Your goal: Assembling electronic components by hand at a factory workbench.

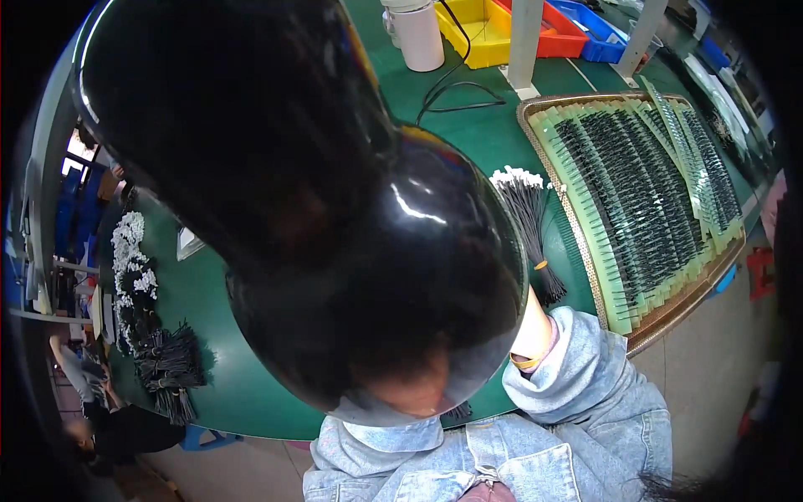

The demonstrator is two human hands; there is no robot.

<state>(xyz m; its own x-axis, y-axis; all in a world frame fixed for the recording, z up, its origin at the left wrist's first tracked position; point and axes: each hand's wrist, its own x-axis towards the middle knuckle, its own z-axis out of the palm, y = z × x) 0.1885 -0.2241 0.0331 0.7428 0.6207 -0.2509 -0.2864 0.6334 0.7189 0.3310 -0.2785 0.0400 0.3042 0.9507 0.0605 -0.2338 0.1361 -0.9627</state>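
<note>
A large glossy black rounded object (360, 276) fills the middle of the head view and covers most of the work area; what it is I cannot make out. My right wrist (532, 328), with a yellow band at a rolled denim cuff, shows at its right edge. The fingers of my right hand are hidden behind it. Of my left arm only the denim sleeve (389, 435) appears, and the hand is out of sight. Just beyond my right wrist lies a bundle of black cables (530, 230) with white ends, tied with an orange band.
On the right stands a tray (577, 213) filled with green strips carrying black parts. Bundles of black cables (171, 368) and white-ended cables (130, 259) lie at left on the green table (226, 385). Yellow (481, 38), red (560, 33) and blue (598, 42) bins stand behind. Another person (109, 410) sits far left.
</note>
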